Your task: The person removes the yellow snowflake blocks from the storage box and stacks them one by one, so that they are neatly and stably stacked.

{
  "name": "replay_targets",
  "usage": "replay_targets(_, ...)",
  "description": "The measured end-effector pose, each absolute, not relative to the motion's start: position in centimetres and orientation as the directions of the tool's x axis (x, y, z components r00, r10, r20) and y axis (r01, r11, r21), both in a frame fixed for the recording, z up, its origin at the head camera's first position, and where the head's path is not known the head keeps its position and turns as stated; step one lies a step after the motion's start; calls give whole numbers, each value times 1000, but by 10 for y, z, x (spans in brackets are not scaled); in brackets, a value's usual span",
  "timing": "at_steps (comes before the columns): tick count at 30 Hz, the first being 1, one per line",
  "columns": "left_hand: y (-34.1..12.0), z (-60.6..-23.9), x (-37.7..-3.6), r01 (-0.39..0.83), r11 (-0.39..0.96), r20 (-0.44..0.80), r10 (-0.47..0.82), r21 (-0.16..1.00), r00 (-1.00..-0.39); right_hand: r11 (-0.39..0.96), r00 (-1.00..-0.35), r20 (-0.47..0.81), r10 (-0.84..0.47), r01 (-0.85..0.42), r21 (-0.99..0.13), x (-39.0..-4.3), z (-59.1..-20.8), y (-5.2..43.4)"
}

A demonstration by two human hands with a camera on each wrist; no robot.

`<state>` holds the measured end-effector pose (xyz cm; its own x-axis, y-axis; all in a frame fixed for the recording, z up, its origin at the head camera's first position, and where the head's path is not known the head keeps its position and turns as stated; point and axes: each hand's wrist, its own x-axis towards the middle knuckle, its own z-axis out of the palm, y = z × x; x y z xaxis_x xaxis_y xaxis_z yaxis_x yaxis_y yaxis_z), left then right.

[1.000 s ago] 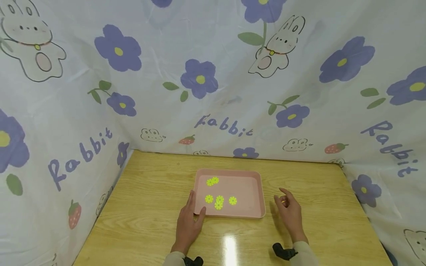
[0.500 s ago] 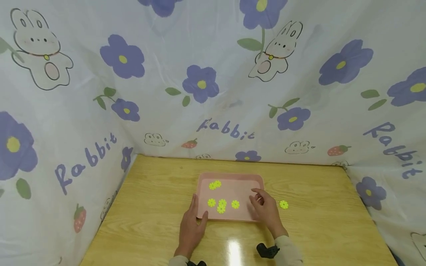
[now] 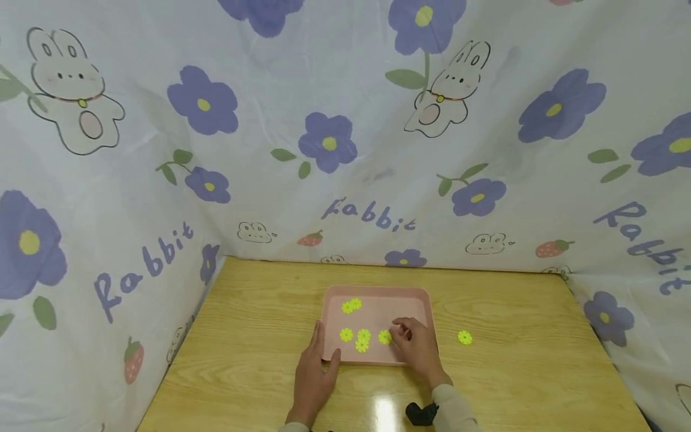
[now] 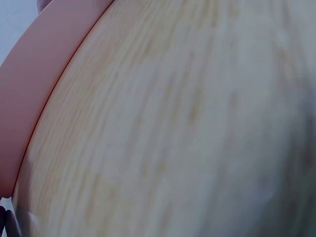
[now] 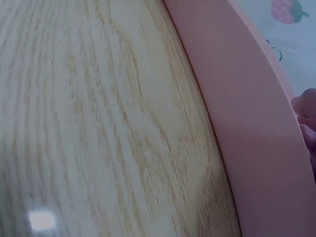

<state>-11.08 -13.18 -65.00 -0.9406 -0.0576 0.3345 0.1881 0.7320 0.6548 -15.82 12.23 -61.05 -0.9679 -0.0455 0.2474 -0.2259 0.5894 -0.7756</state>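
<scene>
A pink tray (image 3: 399, 306) lies on the wooden table, with several yellow-green notched discs inside. Two overlap near its back left; others sit towards the front. Along the tray's left side rests my left hand (image 3: 313, 375), fingers straight against the wall and thumb at the front corner. My right hand (image 3: 418, 348) is over the tray's right half, fingers loosely bent, thumb and index tips right at the edge of one yellow disc (image 3: 384, 337). In the right wrist view, the tray wall (image 5: 247, 118) hides most of that hand. Another yellow disc (image 3: 465, 338) lies on the table right of the tray.
The wooden table (image 3: 259, 324) stretches around the tray. A white curtain (image 3: 259, 150) printed with rabbits and purple flowers stands at the back and both sides. A black wrist camera (image 3: 421, 414) sits by my right sleeve.
My right hand has moved left from beside the tray to over it, leaving a yellow disc on the table. My left hand stays at the tray's left side. The head view has shifted slightly.
</scene>
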Motion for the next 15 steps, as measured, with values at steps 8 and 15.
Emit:
replay_targets(8, -130, -650, -112, 196, 732, 357, -69, 652, -931, 613, -978, 154, -140, -208, -763, -160, -609, 122)
replay_targets(15, -130, -650, -111, 173, 721, 326, -77, 671, -942, 631, -977, 99, -186, -196, -751, -163, -608, 122)
